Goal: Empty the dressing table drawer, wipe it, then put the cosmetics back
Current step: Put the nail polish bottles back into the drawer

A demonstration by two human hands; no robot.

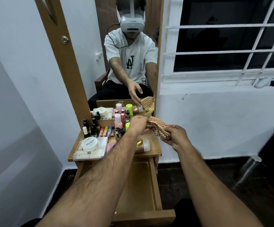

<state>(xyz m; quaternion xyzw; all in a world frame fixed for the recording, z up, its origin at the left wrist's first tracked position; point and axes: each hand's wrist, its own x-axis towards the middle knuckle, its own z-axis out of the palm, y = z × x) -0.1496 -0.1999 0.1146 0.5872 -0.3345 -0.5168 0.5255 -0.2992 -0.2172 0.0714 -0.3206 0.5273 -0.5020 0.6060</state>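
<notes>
The dressing table drawer (137,190) is pulled out below the tabletop and its inside looks bare. Above the table's right part, my right hand (173,136) grips a bunched checkered cloth (157,126). My left hand (137,124) pinches the cloth's far end. Cosmetics crowd the tabletop (155,153): a white nail polish remover tub (90,144) on a clear box (90,152), several dark nail polish bottles (90,128), a row of coloured tubes (106,131), a pink bottle (118,122) and a lime-capped bottle (127,126).
A tall mirror (126,54) behind the table reflects me seated, the cloth and the cosmetics. A white-barred window (223,46) is at right. A steel bottle (247,171) lies on the dark floor at right. White walls stand on the left.
</notes>
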